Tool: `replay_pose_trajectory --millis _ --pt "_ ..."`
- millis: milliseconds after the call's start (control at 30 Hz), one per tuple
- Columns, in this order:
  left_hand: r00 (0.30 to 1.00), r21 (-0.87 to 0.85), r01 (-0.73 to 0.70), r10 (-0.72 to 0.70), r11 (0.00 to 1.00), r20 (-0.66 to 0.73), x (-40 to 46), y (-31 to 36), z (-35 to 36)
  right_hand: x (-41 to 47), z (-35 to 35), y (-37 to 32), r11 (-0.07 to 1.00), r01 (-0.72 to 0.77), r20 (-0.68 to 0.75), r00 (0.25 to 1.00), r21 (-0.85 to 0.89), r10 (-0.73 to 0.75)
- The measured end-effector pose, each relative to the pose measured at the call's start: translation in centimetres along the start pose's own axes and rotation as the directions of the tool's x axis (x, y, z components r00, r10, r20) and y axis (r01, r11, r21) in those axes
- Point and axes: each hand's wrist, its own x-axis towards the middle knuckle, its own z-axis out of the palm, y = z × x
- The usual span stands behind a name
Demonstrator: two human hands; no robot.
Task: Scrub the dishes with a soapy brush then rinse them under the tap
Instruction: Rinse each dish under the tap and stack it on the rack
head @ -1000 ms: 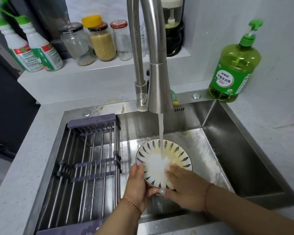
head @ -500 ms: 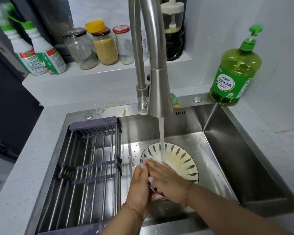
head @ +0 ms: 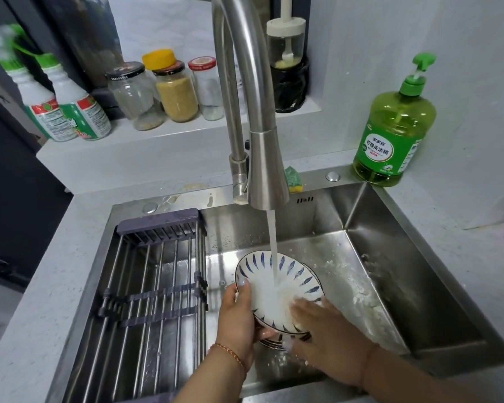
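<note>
A white plate with blue leaf marks around its rim tilts toward me under the running tap; the water stream lands on its middle. My left hand grips the plate's left rim, thumb on the face. Blurred by motion, my right hand lies flat with its fingers on the plate's lower right face. Another dish shows as a dark-striped edge beneath the plate. No brush is in view.
The steel sink holds soap foam on its floor at the right. A grey drying rack spans the left half. A green dish soap bottle stands at the back right, a sponge behind the tap, jars on the ledge.
My right hand slid from the plate's upper left face to its lower right. The plate's face has become visible, and the view has drifted slightly.
</note>
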Motion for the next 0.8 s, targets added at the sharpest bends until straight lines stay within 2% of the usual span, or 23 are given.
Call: replay_pose_trajectory --millis 67,167,200,300,433,567,667,800 --pt "1.0 0.02 0.008 -0.008 1.0 -0.001 0.0 0.4 0.4 -0.3 0.8 0.3 0.993 0.092 -0.126 0.987 -0.067 -0.1" --pt "0.999 0.023 0.034 -0.035 0.999 0.041 -0.2 1.4 1.3 0.3 2.0 1.5 0.98 0.2 -0.37 0.912 0.02 -0.178" --pt "0.997 0.03 0.047 -0.049 0.998 0.061 -0.3 1.8 1.6 0.4 1.8 1.6 0.974 0.221 -0.421 0.888 0.042 -0.184" --pt "0.992 0.12 0.047 -0.06 0.992 0.109 -0.4 2.6 2.2 0.2 -0.1 0.9 0.974 0.181 -0.463 0.881 0.134 -0.1" --pt "0.99 0.18 -0.021 -0.004 0.983 0.139 -0.8 3.0 3.2 0.4 -2.0 0.0 0.941 0.024 -0.36 0.927 0.339 0.106" --pt "0.997 0.175 0.02 -0.032 0.984 0.065 0.8 3.2 3.4 0.9 -2.6 0.0 0.892 0.012 -0.318 0.936 0.452 0.149" --pt "0.998 0.172 0.05 -0.054 0.984 0.017 2.8 3.0 2.9 1.0 -2.9 0.0 0.812 -0.016 -0.22 0.959 0.584 0.178" --pt "0.998 0.221 0.062 -0.056 0.973 -0.033 4.9 2.4 2.1 1.5 -3.4 -0.7 0.725 -0.01 -0.204 0.957 0.688 0.207"
